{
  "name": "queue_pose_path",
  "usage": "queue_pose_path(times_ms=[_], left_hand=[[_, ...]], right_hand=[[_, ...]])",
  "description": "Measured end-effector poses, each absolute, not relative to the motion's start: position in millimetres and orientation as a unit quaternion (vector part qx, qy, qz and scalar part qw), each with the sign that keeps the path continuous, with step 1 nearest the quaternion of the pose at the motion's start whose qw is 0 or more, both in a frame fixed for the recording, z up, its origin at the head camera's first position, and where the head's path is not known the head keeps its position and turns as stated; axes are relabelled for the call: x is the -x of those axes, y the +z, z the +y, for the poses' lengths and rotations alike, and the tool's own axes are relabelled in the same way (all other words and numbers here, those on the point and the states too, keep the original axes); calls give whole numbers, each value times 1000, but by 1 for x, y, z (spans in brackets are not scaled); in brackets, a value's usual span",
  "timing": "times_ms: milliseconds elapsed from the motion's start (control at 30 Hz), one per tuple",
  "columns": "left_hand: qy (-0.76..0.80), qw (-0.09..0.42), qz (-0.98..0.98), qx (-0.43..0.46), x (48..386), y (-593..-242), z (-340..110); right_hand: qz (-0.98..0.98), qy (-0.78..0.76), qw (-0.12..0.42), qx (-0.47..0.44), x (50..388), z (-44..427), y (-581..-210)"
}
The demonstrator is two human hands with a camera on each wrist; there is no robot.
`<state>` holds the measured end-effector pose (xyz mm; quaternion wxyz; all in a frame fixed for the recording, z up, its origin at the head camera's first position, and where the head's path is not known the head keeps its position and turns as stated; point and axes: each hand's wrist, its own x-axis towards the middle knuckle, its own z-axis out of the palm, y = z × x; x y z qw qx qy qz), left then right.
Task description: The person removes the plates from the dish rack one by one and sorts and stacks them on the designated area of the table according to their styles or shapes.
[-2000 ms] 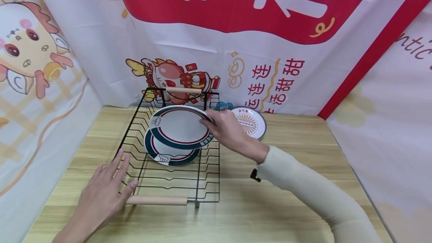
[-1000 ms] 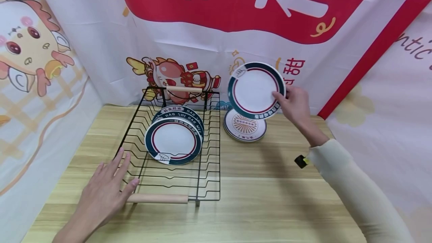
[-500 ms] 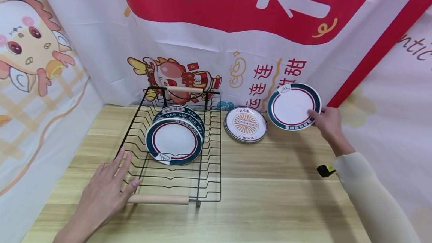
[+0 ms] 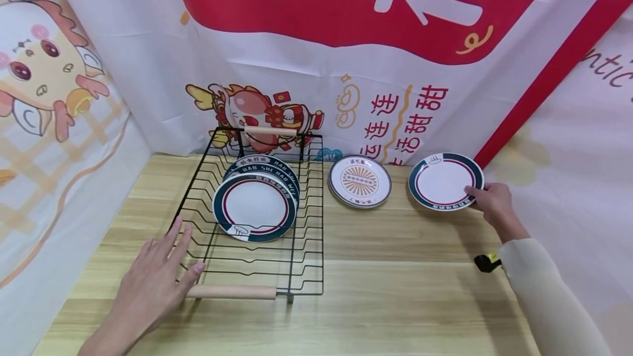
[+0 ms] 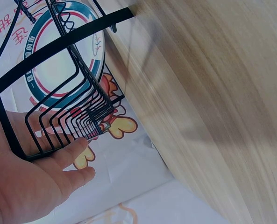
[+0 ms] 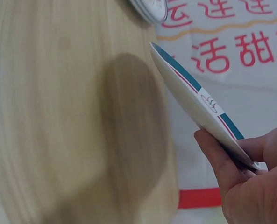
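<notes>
My right hand [image 4: 497,205] pinches the edge of a white plate [image 4: 442,180] with a dark green rim and a red ring, thumb on top and fingers beneath. In the right wrist view the plate [image 6: 199,100] is tilted above the table, its shadow below. My left hand [image 4: 153,273] rests with its fingers spread against the left side of a black wire dish rack [image 4: 247,261] with wooden handles. Inside the rack, several similar green-rimmed plates [image 4: 254,207] lean one behind another. In the left wrist view, straight fingers [image 5: 75,156] touch the rack's wires.
A small stack of white plates [image 4: 360,181] with an orange sunburst print lies between the rack and the held plate. The wooden table [image 4: 395,290] ends at a printed cloth backdrop [image 4: 277,59] behind and at both sides.
My right hand has lifted the green-rimmed plate out of the rack, carried it right past the sunburst plates and lowered it toward the table's back right. My left hand has stayed put.
</notes>
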<state>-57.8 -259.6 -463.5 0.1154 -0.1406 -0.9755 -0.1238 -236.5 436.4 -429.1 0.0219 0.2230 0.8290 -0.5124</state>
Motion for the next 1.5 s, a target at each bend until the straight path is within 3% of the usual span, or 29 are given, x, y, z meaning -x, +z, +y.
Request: queue_pose_path(times_ms=[300, 700, 1500], left_hand=[[-125, 112, -976, 139, 57, -463, -259], [-126, 109, -977, 134, 57, -463, -259], [-135, 104, -977, 132, 57, -462, -258]], right_hand=[[806, -514, 69, -285, 233, 454, -447], [782, -552, 60, -283, 234, 462, -472], [851, -411, 123, -304, 234, 467, -501]])
